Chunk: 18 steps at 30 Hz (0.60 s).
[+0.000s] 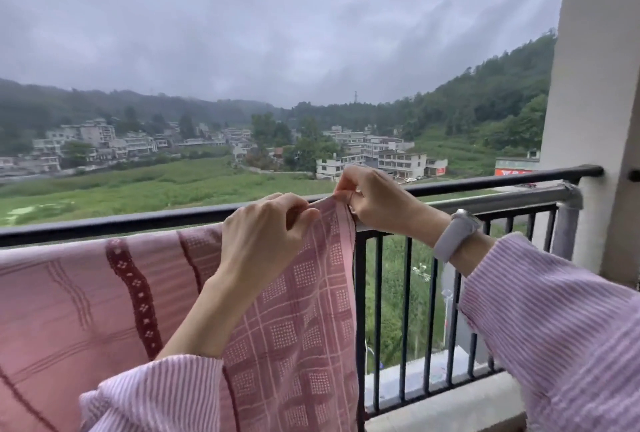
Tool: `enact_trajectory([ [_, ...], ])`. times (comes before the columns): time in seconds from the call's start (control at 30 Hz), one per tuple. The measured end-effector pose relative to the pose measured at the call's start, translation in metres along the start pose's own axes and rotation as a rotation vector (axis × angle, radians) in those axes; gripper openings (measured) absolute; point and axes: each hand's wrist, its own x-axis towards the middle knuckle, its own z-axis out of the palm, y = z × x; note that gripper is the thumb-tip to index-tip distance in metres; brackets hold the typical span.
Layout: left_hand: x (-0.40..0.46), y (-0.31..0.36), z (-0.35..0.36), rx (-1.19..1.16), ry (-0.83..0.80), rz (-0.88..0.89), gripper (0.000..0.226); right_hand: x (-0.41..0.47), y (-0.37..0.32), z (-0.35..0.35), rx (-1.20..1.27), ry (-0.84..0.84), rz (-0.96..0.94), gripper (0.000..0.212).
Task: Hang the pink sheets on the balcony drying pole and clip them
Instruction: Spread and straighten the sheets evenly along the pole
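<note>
Striped pink sleeves nearest; left hand (266, 234) and right hand (375, 201) both pinch the top right corner of pink woven patterned sheet (104, 296), draped over grey metal drying pole (502, 201); bare pole runs right to black balcony railing (485, 180) end.

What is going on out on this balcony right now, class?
A person is hanging a pink sheet over the grey drying pole that runs just inside the black railing. Most of the sheet already drapes over the pole. The left hand and right hand both pinch the sheet's top edge near its right end, at pole height. No clip is visible, so clipping looks not yet done here. A watch sits on the right wrist.
</note>
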Motion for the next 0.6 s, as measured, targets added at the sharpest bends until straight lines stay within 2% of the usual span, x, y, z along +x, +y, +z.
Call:
enact_trajectory([
  [0.37,0.076,0.167,0.136,-0.076,-0.033,0.140,0.021,-0.061,0.171,-0.140,-0.022,0.032,0.143,0.011],
  [0.5,0.092,0.208,0.173,-0.063,0.017,0.127,0.019,-0.075,0.216,-0.167,-0.041,0.065,0.123,0.004],
  [0.6,0.097,0.246,0.202,-0.037,0.059,0.107,0.018,-0.088,0.255,-0.189,-0.019,0.048,0.073,0.011],
])
